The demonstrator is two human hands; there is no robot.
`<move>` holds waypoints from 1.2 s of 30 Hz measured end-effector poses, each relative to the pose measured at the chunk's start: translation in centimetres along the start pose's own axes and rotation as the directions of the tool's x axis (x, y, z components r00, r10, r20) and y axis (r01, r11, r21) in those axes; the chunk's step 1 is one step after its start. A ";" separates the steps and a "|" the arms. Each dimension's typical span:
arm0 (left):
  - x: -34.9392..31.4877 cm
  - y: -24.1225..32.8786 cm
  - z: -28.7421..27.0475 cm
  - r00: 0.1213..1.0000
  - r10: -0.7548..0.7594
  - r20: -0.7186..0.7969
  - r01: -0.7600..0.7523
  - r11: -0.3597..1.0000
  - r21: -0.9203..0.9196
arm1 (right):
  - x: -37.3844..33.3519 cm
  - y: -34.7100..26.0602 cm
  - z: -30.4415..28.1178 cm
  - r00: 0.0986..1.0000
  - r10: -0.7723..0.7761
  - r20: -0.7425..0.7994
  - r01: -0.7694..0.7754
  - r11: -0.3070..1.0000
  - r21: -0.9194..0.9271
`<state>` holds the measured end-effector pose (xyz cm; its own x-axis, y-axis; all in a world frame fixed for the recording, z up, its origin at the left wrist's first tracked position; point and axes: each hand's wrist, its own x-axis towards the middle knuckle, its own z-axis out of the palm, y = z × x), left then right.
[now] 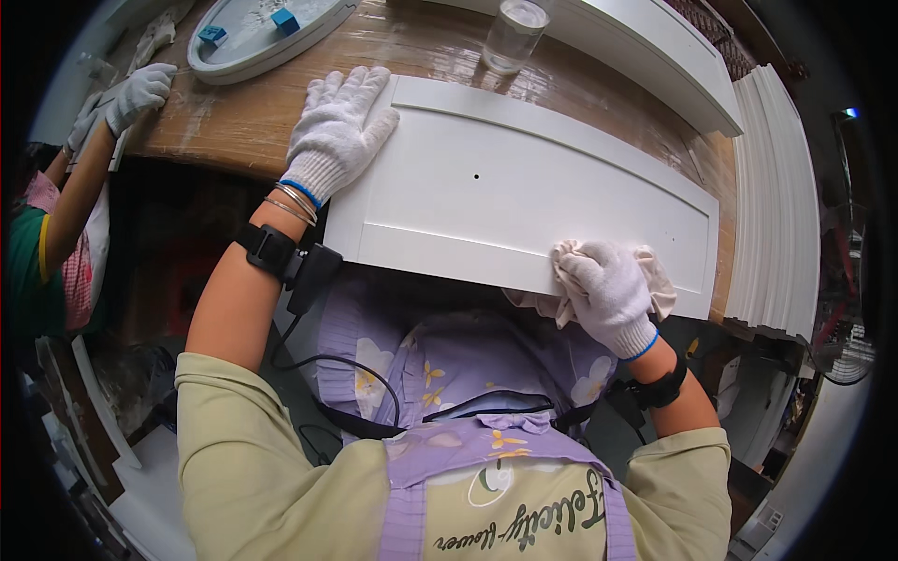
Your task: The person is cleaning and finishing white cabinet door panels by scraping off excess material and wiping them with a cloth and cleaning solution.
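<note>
Now, left hand (341, 131) at one end of a white panel (533, 187), right hand (608, 285) on a cloth (659, 280)

The left hand, in a white knit glove with blue at the cuff, lies along the far left corner of the white panel, its fingers stretched out loosely side by side, the thumb set apart and reaching toward the panel's face. The right hand, gloved alike, is curled, its fingers gathering the cloth, a crumpled cream piece that shows on both sides of the glove. Part of the cloth is at the panel's near edge, right of the middle, and part hangs past that edge. How hard the hand presses cannot be told.

The white panel has a raised border around a sunken middle, with a small dark dot left of centre. Its length runs left to right, and it lies on a brown, glossy table (215, 131). Beyond its far edge stands a clear glass (514, 42) with liquid in it. At the far left is a pale oval tray (262, 65) with two blue blocks (285, 21) on it. A long white piece (645, 51) lies at the far right, and a stack of thin white boards (776, 206) is just beside the panel's right end. Off to the left, a co-worker's gloved hand (142, 93) is at the table's edge
</note>
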<state>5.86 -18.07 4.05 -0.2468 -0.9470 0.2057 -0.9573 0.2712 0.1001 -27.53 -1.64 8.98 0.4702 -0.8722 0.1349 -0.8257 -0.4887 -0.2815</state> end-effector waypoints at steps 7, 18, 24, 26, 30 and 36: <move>0.0 -0.8 -0.3 0.981 0.178 0.075 -0.175 0.984 -0.038 | 6.7 -6.5 3.1 0.968 -0.237 0.087 0.240 0.970 -0.036; 0.2 -0.4 -0.4 0.993 0.114 0.011 -0.113 0.992 -0.050 | 11.0 -10.3 4.7 0.859 -0.396 0.323 0.429 0.903 -0.034; -0.3 -0.7 0.0 0.995 0.104 0.004 -0.103 0.990 -0.093 | 11.3 -11.8 5.3 0.862 -0.422 0.280 0.457 0.887 -0.071; -0.8 -0.9 -0.1 0.997 0.079 0.005 -0.078 0.992 -0.099 | 10.7 -10.9 4.2 0.830 -0.432 0.351 0.476 0.878 -0.045; -0.2 -0.1 -0.2 0.996 0.083 -0.005 -0.084 0.992 -0.099 | 12.6 -12.5 5.2 0.830 -0.410 0.377 0.464 0.884 -0.059; -0.5 -0.6 -0.2 0.997 0.073 -0.016 -0.074 0.987 -0.141 | 11.5 -10.3 3.6 0.787 -0.418 0.455 0.441 0.896 0.060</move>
<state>6.60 -17.70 4.12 -0.3134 -0.9219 0.2279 -0.9056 0.3624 0.2205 -12.45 -6.57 10.01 0.8564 -0.4725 -0.2082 -0.5136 -0.8210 -0.2495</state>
